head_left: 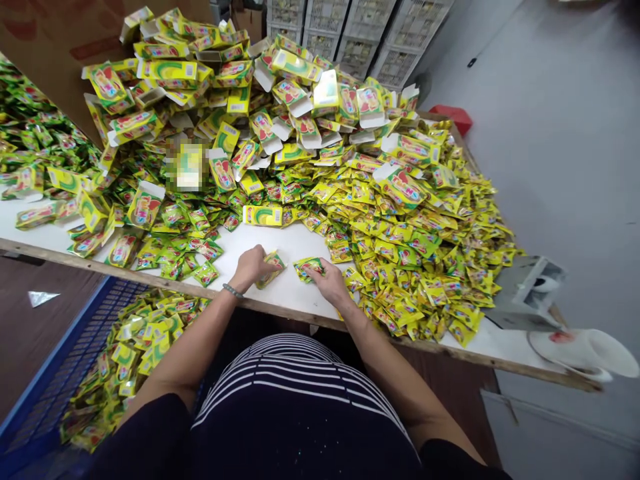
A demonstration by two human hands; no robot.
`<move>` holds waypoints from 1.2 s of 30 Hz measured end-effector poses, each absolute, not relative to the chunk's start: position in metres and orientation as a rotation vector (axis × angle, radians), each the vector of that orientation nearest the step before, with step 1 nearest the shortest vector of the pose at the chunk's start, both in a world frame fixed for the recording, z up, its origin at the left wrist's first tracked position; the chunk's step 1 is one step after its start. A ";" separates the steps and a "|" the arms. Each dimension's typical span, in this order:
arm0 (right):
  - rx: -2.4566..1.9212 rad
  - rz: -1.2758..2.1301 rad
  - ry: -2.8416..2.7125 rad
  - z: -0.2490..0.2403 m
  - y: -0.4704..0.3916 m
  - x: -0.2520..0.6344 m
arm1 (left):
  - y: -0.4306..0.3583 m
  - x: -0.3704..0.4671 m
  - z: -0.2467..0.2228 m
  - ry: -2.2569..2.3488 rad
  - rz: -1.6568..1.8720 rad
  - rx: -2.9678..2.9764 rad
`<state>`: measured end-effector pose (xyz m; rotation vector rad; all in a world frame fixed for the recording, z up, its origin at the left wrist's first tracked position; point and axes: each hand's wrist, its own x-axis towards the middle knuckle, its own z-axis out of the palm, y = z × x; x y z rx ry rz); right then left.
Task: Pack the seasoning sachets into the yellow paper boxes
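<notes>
My left hand (pixel 250 268) is closed around a small yellow-green carton (pixel 271 265) just above the white table (pixel 290 237). A short gap to its right, my right hand (pixel 326 279) pinches green candy sachets (pixel 309 268); I cannot tell how many. Next to my right hand spreads a big heap of yellow sachets (pixel 400 267). On the left lie loose green sachets (pixel 186 247). Behind both hands a yellow carton (pixel 263 215) rests on its side on the table.
Many open-flapped cartons (pixel 225 80) are piled at the back, near a large cardboard box (pixel 55 40). Below the table's left edge stands a blue crate (pixel 60 373) holding filled cartons (pixel 145 340). At right are a grey device (pixel 525 293) and a white container (pixel 590 350).
</notes>
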<state>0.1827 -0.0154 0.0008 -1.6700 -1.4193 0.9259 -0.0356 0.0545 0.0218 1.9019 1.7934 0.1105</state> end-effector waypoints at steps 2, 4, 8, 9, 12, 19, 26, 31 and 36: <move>-1.560 1.019 -1.276 0.005 -0.012 0.185 | 0.046 -0.031 0.020 1.635 0.280 1.858; -1.430 1.080 -1.155 0.011 -0.005 0.187 | 0.037 -0.025 0.020 1.432 0.465 1.735; -1.400 1.114 -1.274 0.024 0.009 0.196 | 0.023 -0.016 0.020 1.051 0.670 1.223; -1.437 1.107 -1.354 0.027 0.011 0.198 | 0.021 -0.015 0.020 1.003 0.679 1.131; -1.522 1.060 -1.583 0.035 0.014 0.203 | 0.017 -0.012 0.017 0.974 0.691 1.024; -1.492 0.905 -1.683 0.051 0.021 0.195 | 0.015 0.006 0.015 0.870 0.754 1.030; -1.355 0.774 -1.862 0.046 0.019 0.193 | 0.011 0.015 0.011 0.807 0.667 0.976; -1.296 0.692 -2.082 0.035 0.008 0.196 | 0.000 0.014 0.007 0.785 0.640 0.810; -1.275 0.547 -2.125 0.035 0.013 0.194 | -0.001 0.013 0.010 0.724 0.663 0.826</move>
